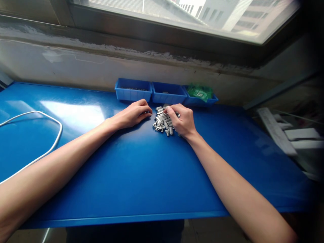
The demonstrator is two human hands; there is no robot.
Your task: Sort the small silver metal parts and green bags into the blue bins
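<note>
A pile of small silvery metal parts lies on the blue table, in front of the blue bins. My right hand rests over the right side of the pile, thumb and fingers drawn together at its upper edge; whatever is between the fingertips is too small to name. Just left of the pile is my left hand, fingers curled and pointing toward the parts. Its fingertips are close together, and I cannot make out anything held in them.
Along the wall stand a left blue bin with small parts, a middle bin with a small piece inside, and a right bin holding green plastic. A white cable curves across the table's left side.
</note>
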